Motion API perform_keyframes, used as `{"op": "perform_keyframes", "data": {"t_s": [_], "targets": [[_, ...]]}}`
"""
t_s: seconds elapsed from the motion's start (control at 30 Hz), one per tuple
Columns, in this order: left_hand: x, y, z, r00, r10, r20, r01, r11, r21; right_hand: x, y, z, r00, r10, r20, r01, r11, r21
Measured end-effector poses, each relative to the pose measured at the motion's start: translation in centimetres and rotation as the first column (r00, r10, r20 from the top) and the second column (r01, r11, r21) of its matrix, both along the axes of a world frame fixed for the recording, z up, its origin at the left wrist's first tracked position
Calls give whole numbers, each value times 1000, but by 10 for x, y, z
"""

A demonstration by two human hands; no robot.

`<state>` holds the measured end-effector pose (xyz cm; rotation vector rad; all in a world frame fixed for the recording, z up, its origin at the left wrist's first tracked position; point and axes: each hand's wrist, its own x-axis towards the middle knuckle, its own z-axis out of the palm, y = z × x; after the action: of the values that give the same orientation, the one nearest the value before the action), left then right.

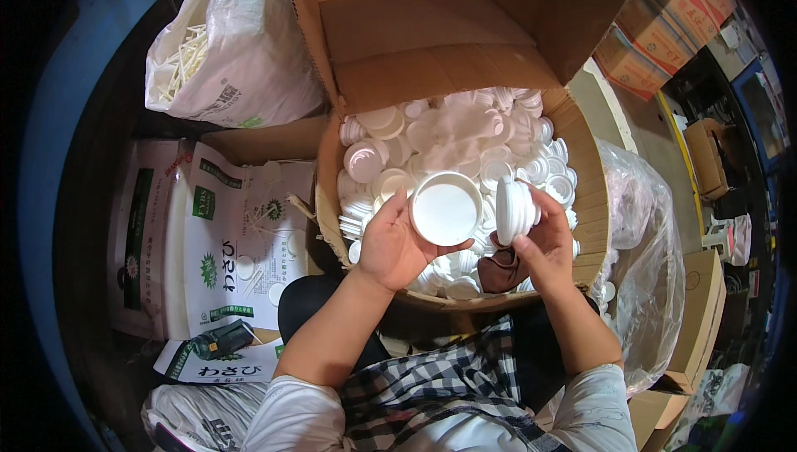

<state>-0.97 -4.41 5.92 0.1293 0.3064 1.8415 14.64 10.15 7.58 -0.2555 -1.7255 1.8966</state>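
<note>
My left hand (387, 246) is closed around the rim of a round white plastic lid (447, 208), whose hollow side faces up. In my right hand (550, 246), several white lids (515, 210) are gripped together on edge as a short stack. Both hands are over a big cardboard box (591, 203) filled with loose white lids (369, 161). Just under my right hand is a brown cloth (501, 271); whether my fingers touch it is hidden.
On the left, a white sack (241, 45) holds thin pale sticks. Below it, a printed sheet (224, 244) bears a few white discs and a dark green object (224, 340). Clear plastic bags (643, 286) and a carton (701, 311) stand right of the box; orange-brown cartons (647, 45) are stacked beyond.
</note>
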Motion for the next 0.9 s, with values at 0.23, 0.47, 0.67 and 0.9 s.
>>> {"op": "perform_keyframes", "data": {"t_s": [0.23, 0.47, 0.67, 0.9], "targets": [[11, 3, -4, 998, -68, 0, 68, 998, 8, -4, -12, 18, 990, -135, -51, 120, 575, 809], [23, 7, -7, 983, -41, -179, 32, 998, -54, -5, -11, 16, 992, -123, -10, 69, 484, 872], [25, 8, -6, 978, -45, -205, 34, 998, -59, -7, -12, 14, 992, -126, 8, 55, 487, 872], [26, 8, -10, 981, -45, -188, 37, 998, -44, -8, -12, 15, 993, -115, 32, 30, 505, 863]]}}
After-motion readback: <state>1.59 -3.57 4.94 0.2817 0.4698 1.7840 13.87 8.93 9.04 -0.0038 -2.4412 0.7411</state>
